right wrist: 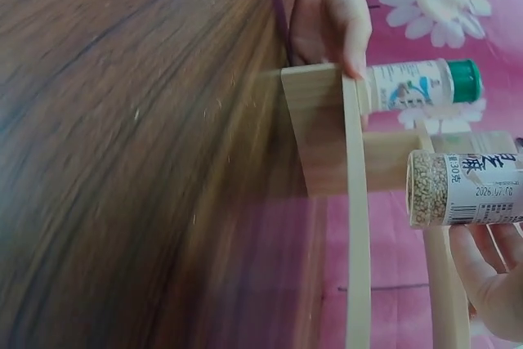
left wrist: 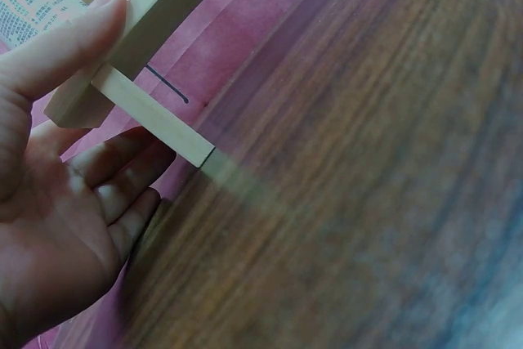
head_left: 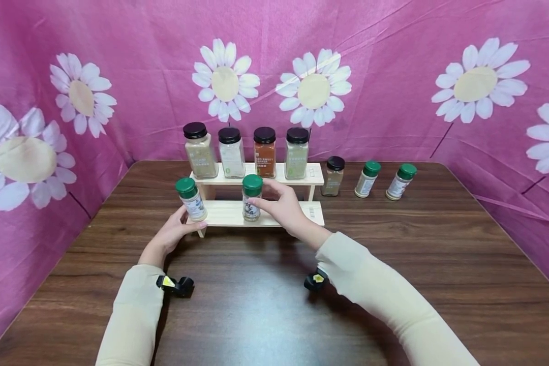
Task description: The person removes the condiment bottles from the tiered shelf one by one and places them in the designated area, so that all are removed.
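Note:
A two-tier wooden spice rack [head_left: 224,213] stands on the table. My left hand [head_left: 176,232] grips the left end of its lower shelf, thumb along the front edge [left wrist: 98,34] and the other fingers around the end. Right beside that hand, a green-capped spice jar [head_left: 194,206] stands on the lower shelf. My right hand [head_left: 284,207] holds a second green-capped jar [head_left: 251,202], filled with pale seeds, between thumb and fingers. In the right wrist view this seed jar [right wrist: 466,190] has its base a little off the lower shelf [right wrist: 357,259].
On the upper shelf stand several black-lidded jars, among them a red sweet pepper jar [head_left: 265,152]. Right of the rack, a small black-lidded jar [head_left: 333,178] and two green-capped jars, one nearer [head_left: 367,180] and one farther right [head_left: 400,183], stand on the table. A pink flowered cloth [head_left: 164,101] hangs behind.

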Demonstrator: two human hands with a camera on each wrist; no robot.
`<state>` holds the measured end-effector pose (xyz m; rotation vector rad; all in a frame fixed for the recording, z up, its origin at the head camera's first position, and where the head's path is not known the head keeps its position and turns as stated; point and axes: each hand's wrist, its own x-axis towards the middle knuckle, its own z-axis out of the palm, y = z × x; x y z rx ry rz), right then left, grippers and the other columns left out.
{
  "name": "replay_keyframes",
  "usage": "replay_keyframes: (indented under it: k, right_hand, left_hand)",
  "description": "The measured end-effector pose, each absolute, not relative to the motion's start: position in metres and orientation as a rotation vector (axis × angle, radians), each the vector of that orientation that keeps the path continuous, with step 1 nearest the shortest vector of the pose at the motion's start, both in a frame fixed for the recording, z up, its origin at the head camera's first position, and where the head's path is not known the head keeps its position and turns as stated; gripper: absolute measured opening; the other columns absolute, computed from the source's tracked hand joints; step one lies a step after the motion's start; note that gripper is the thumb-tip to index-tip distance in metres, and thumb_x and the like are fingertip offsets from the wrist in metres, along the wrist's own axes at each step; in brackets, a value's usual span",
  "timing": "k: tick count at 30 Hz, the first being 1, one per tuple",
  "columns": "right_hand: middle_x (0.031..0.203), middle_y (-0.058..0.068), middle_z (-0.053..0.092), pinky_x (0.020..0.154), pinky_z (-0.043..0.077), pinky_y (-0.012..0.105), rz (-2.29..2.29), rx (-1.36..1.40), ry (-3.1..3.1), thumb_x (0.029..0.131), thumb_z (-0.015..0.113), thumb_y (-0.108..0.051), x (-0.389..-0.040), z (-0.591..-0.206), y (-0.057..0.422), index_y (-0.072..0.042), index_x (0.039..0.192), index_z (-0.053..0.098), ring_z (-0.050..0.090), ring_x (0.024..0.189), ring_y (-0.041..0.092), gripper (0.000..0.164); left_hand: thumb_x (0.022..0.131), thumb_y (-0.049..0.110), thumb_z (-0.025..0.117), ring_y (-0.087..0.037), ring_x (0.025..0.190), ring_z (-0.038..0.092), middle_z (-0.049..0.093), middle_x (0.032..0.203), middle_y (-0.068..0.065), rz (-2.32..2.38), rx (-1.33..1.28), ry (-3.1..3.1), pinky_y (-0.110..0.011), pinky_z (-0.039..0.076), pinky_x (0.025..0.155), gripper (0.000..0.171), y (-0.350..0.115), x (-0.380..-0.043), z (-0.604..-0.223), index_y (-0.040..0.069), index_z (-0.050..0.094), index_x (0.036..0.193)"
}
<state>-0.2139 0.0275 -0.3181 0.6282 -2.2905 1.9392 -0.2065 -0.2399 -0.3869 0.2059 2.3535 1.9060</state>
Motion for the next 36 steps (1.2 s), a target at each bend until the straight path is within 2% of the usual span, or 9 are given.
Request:
replay_keyframes:
  k: [7, 14, 20, 32, 36]
  right_hand:
    - [0.095, 0.012, 0.061, 0.081, 0.040, 0.031, 1.946, 0.617, -2.278, 0.072, 0.068, -0.006, -0.209, -0.315, 0.062, -0.002, 0.109, 0.057, 0.055, 0.088, 0.020, 0.039]
    - [0.095, 0.016, 0.060, 0.079, 0.041, 0.035, 1.888, 0.638, -2.277, 0.072, 0.068, -0.002, -0.206, -0.314, 0.096, 0.001, 0.111, 0.055, 0.055, 0.085, 0.018, 0.041]
    - [0.095, 0.018, 0.058, 0.075, 0.043, 0.028, 1.864, 0.602, -2.285, 0.072, 0.066, 0.001, -0.204, -0.312, 0.120, 0.006, 0.111, 0.052, 0.055, 0.080, 0.012, 0.042]
    - [0.089, -0.006, 0.061, 0.067, 0.045, 0.022, 1.763, 0.509, -2.300, 0.073, 0.068, -0.006, -0.199, -0.313, 0.158, -0.001, 0.111, 0.055, 0.056, 0.081, 0.009, 0.041]
    - [0.087, -0.010, 0.061, 0.068, 0.044, 0.020, 1.778, 0.481, -2.268, 0.073, 0.068, -0.005, -0.198, -0.315, 0.168, -0.005, 0.110, 0.057, 0.056, 0.081, 0.008, 0.038]
  left_hand:
    - [0.077, 0.007, 0.063, -0.028, 0.115, 0.026, 0.032, 0.126, -0.023, 1.909, 0.205, 2.342, -0.043, 0.015, 0.097, 0.067, -0.239, -0.208, -0.389, -0.002, 0.025, 0.131]
    - [0.077, 0.007, 0.063, -0.029, 0.117, 0.023, 0.032, 0.127, -0.023, 1.907, 0.195, 2.339, -0.043, 0.013, 0.097, 0.068, -0.240, -0.208, -0.389, -0.001, 0.024, 0.132]
    - [0.077, 0.006, 0.063, -0.029, 0.118, 0.021, 0.031, 0.128, -0.023, 1.907, 0.201, 2.343, -0.043, 0.012, 0.098, 0.068, -0.240, -0.208, -0.388, -0.002, 0.024, 0.132]
    - [0.077, 0.007, 0.063, -0.028, 0.119, 0.020, 0.030, 0.129, -0.022, 1.912, 0.192, 2.339, -0.043, 0.012, 0.098, 0.068, -0.240, -0.207, -0.388, 0.000, 0.024, 0.132]
    - [0.077, 0.006, 0.063, -0.028, 0.119, 0.021, 0.031, 0.128, -0.022, 1.913, 0.201, 2.344, -0.043, 0.012, 0.098, 0.068, -0.240, -0.207, -0.388, 0.000, 0.024, 0.133]
